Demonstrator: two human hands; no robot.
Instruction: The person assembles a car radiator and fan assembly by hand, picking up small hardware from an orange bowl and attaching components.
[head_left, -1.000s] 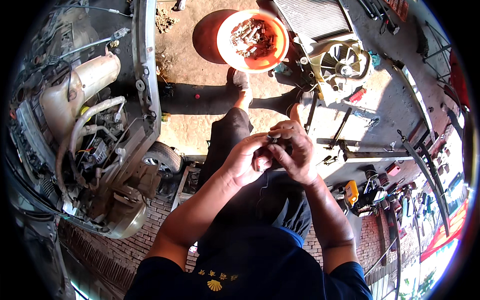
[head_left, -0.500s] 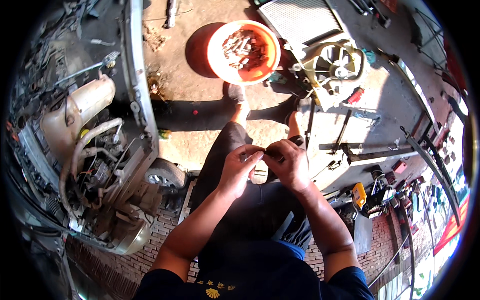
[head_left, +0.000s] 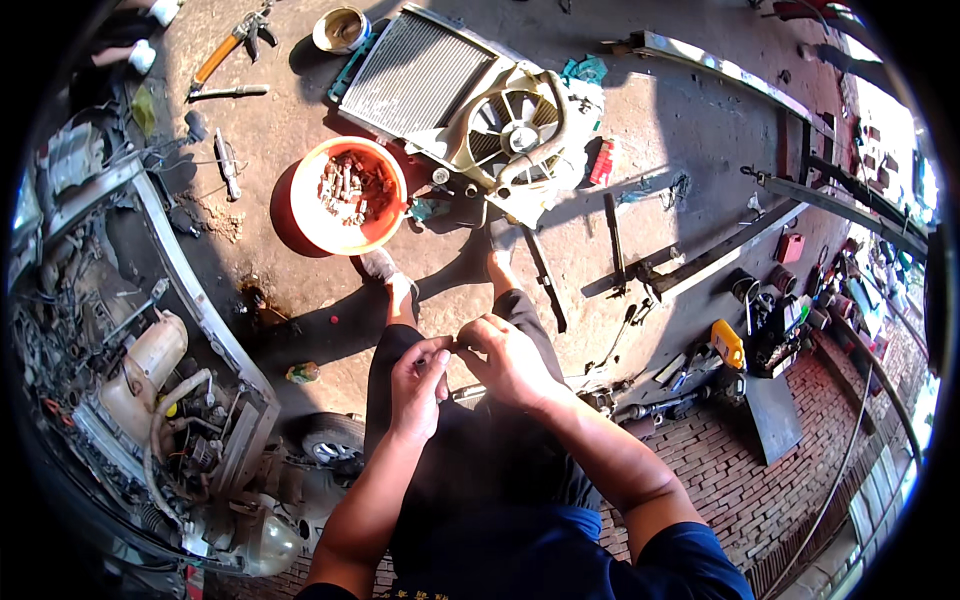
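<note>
In the head view, a worker in a dark blue shirt brings 2 bare hands together at the centre of the frame in a sunlit workshop. The left hand (head_left: 419, 392) and right hand (head_left: 507, 366) meet at their fingertips, thumbs and forefingers closed in a pinch on a small dark piece (head_left: 454, 344), its kind too tiny for an onlooker to make out. Whether the left hand's curled fingers hold anything more, I cannot tell. Above them, left of centre, an orange basin (head_left: 340, 238) holds loose metal parts (head_left: 350, 187); a radiator (head_left: 425, 75) and its fan (head_left: 519, 138) lie at upper centre. An opened engine bay fills the left edge, a tyre (head_left: 334, 438) sits at lower left, and a yellow container (head_left: 727, 343) stands right of centre.
</note>
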